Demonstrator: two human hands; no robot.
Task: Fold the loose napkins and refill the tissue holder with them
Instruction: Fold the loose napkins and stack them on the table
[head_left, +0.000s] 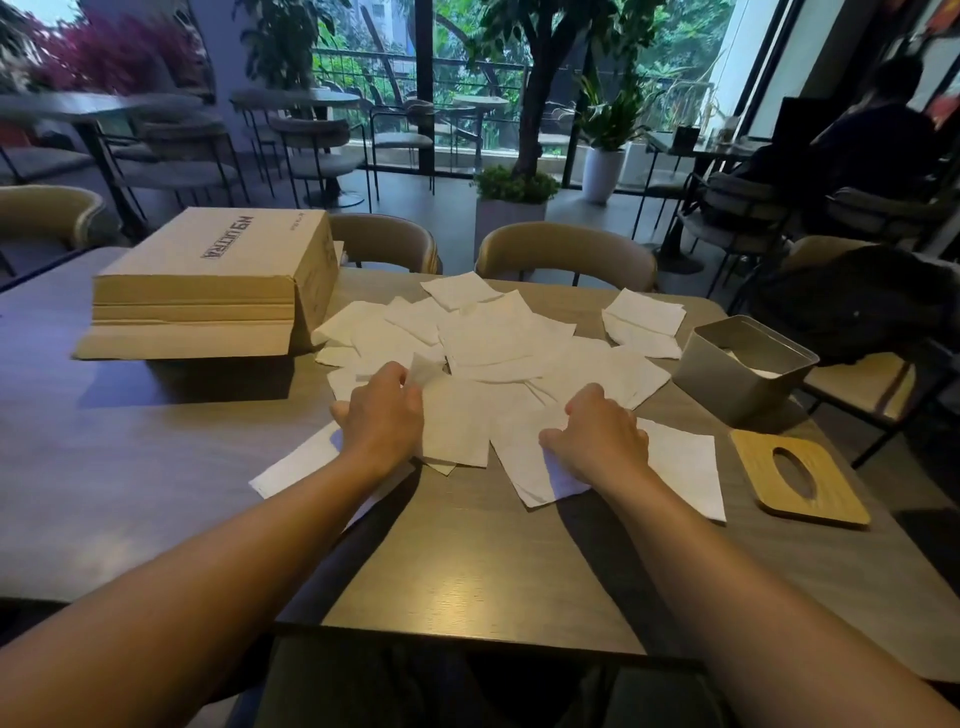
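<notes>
Fingers of the left hand (382, 410) pinch a napkin (427, 366) corner, lifting it clear to fold, I'd say. The right hand (597, 431) curls, gripping a near sheet (524, 467). The pile (498, 338) sprawls across the table (467, 571); holder (727, 379) open at right, lid (800, 480) off, ready for refilling.

Counts:
- loose white paper napkins (498, 338): well over a dozen. They overlap, so no exact count. Most are in one main spread, a few in a small separate cluster.
- grey rectangular metal tissue holder (727, 371): 1
- flat wooden lid with an oval slot (753, 457): 1
- brown cardboard box (208, 286): 1
- tan curved-back chairs (387, 241) at the far edge of the surface (467, 561): 2
</notes>
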